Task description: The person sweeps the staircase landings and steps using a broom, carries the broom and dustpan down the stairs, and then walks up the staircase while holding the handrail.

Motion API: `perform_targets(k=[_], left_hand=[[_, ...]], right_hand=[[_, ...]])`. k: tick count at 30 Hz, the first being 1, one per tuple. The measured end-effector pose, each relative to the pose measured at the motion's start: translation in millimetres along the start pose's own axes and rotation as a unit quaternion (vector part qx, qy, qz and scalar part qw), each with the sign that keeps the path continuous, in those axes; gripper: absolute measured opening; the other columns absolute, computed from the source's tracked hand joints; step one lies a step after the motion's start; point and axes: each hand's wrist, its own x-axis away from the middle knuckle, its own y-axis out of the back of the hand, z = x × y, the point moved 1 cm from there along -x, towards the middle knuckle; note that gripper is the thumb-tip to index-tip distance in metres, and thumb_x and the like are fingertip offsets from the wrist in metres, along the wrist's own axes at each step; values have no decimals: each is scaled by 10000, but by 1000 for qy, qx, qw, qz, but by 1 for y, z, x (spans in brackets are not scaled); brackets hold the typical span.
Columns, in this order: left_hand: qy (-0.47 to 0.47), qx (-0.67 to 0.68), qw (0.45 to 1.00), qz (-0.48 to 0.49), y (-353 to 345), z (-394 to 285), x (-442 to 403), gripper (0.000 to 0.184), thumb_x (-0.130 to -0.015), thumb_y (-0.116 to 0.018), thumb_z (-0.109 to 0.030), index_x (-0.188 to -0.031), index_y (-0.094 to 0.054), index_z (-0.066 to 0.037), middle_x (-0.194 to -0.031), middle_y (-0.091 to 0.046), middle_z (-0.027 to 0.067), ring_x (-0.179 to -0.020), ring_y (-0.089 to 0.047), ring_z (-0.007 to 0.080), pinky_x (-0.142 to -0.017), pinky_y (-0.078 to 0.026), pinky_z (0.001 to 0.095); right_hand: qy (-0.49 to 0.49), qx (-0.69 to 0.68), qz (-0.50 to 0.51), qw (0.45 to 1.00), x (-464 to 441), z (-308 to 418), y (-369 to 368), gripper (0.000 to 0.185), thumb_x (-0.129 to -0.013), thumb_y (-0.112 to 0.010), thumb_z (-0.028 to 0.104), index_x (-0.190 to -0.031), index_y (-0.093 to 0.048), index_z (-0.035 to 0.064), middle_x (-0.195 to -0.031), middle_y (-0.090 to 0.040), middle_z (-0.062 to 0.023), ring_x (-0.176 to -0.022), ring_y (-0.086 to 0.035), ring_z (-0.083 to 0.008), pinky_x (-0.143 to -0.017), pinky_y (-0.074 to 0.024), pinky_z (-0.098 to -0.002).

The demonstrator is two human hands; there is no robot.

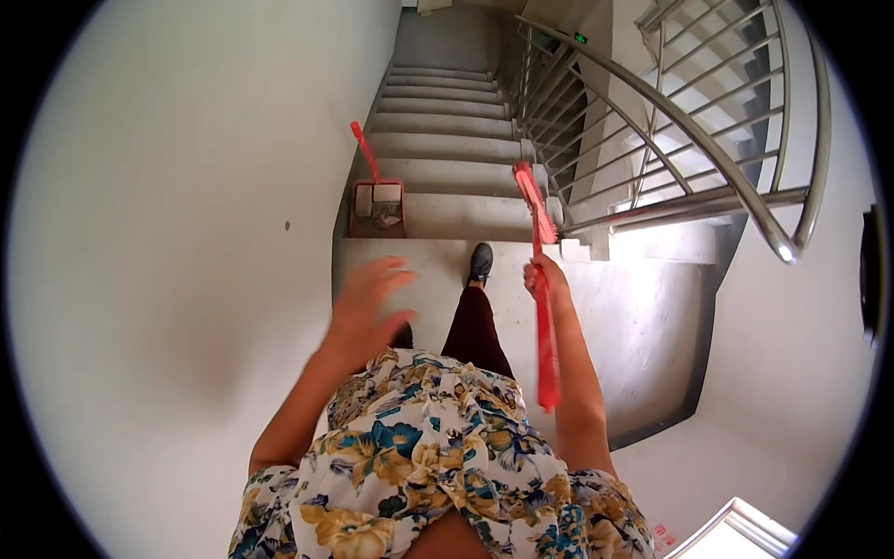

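Note:
My right hand (548, 279) is closed round the handle of a red hand broom (547, 345). Its bristled head (536, 205) points away from me, over the stair edge by the railing. My left hand (371, 303) hangs in the air in front of me, slightly blurred, with its fingers apart and nothing in it. Beyond that hand, a red dustpan (378, 212) rests at the left side of the stairs, against the wall. Its handle (365, 151) stands up, leaning left. Some pale pieces of debris (385, 197) lie in its pan.
Grey concrete stairs (438, 149) lead down from the landing (428, 275) where I stand, one black shoe (480, 264) near its edge. A metal railing (689, 130) runs along the right. The white wall (205, 186) borders the left.

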Motion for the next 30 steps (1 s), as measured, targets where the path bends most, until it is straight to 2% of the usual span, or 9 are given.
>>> perform_targets(k=[2, 4, 6, 8, 18, 20, 24, 26, 30], left_hand=[[48, -54, 995, -76, 24, 31, 18, 444, -663, -707, 2, -1081, -579, -80, -1184, -529, 105, -1129, -478, 295, -954, -381, 390], [75, -306, 930, -192, 67, 54, 41, 452, -680, -699, 6, -1105, -577, -92, -1250, -463, 109, -1211, -397, 272, -975, -366, 360], [148, -260, 882, -364, 116, 108, 85, 610, -764, -676, -91, -1314, -414, -130, -1386, -317, 103, -1286, -285, 303, -1035, -300, 427], [166, -662, 671, -292, 174, 88, 92, 633, -827, -628, -218, -1378, -323, -156, -1431, -269, 99, -1309, -252, 323, -1041, -278, 474], [66, -757, 580, -293, 259, 128, 105, 765, -846, -438, -589, -1448, -134, -227, -1489, -138, 101, -1358, -137, 332, -1082, -124, 491], [497, -749, 432, -68, 259, 120, 92, 825, -817, -530, -550, -1450, -102, -237, -1496, -104, 104, -1366, -92, 342, -1071, -144, 508], [366, -760, 509, -170, 288, 150, 132, 902, -767, -634, -488, -1450, -93, -253, -1496, -103, 106, -1363, -93, 356, -1062, -158, 522], [142, -749, 584, -279, 290, 141, 129, 956, -715, -714, -415, -1446, -113, -273, -1498, -100, 94, -1364, -92, 353, -1062, -168, 518], [120, -742, 595, -284, 299, 135, 114, 952, -701, -728, -405, -1439, -138, -296, -1499, -103, 72, -1363, -96, 348, -1064, -169, 517]], right_hand=[[-45, -8, -28, 999, 14, 7, 18, 99, -820, -480, 99, -756, -407, 80, -609, -456, -19, -474, -435, -101, -389, -341, -228], [-88, 4, -41, 995, 27, 3, 18, 79, -812, -475, 86, -774, -405, 85, -628, -458, -16, -474, -436, -91, -390, -341, -227], [-112, 21, -15, 993, 27, -6, 27, 80, -828, -489, 92, -790, -426, 62, -632, -475, -15, -464, -447, -73, -382, -358, -208], [-110, 31, -30, 993, 32, -21, 26, 85, -824, -493, 95, -781, -426, 64, -632, -476, -12, -461, -446, -72, -382, -357, -205], [-142, 35, -14, 989, 18, -47, 12, 116, -832, -428, 178, -850, -382, 74, -685, -440, -31, -505, -438, -108, -411, -307, -238], [-157, 30, 7, 987, 6, -53, 12, 119, -837, -431, 179, -857, -382, 73, -686, -440, -32, -512, -440, -110, -421, -314, -243], [-132, 22, 27, 991, 2, -70, -18, 146, -859, -498, 170, -879, -441, 38, -730, -479, -55, -573, -474, -131, -488, -367, -268], [-120, 15, 37, 992, 7, -67, -30, 159, -862, -511, 174, -889, -454, 29, -745, -493, -61, -583, -483, -136, -496, -378, -271], [-115, -5, 87, 990, 10, -55, -41, 200, -870, -540, 202, -887, -486, 10, -776, -522, -63, -600, -505, -135, -516, -417, -273]])
